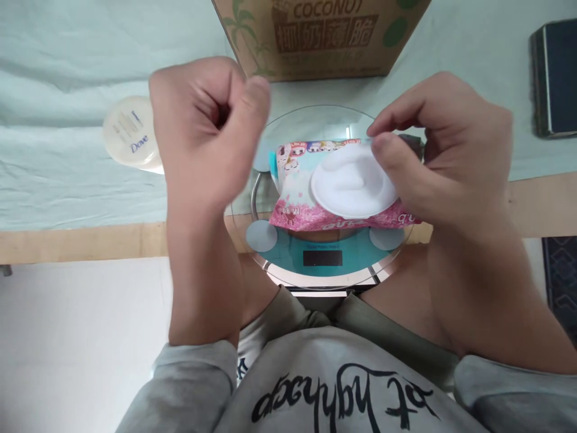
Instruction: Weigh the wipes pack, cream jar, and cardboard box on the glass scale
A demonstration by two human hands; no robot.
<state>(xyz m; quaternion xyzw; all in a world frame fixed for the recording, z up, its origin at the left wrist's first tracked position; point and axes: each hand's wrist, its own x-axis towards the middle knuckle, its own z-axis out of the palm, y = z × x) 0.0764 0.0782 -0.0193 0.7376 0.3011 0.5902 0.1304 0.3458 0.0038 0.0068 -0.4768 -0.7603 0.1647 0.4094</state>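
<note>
My left hand [202,132] is raised above the left part of the glass scale [323,264], curled into a fist with the thumb pressed over the fingers. Whatever it may hold is hidden. To the right, my right hand [446,150] has its thumb and index fingertip close together and the other fingers curled in; what they hold, if anything, does not show clearly. Its thumb overlaps the white lid of a pink and blue pack of wet wipes [297,204], which lies on the scale. A small dark thing [411,143] shows behind the right fingers, partly hidden.
A brown cardboard box [333,60] with coconut print stands behind the scale. Partly behind my left hand is a round Dove container [130,135]. A dark, rounded-cornered object [556,78] rests at the far right. Pale green cloth [67,198] covers the wooden table [81,243].
</note>
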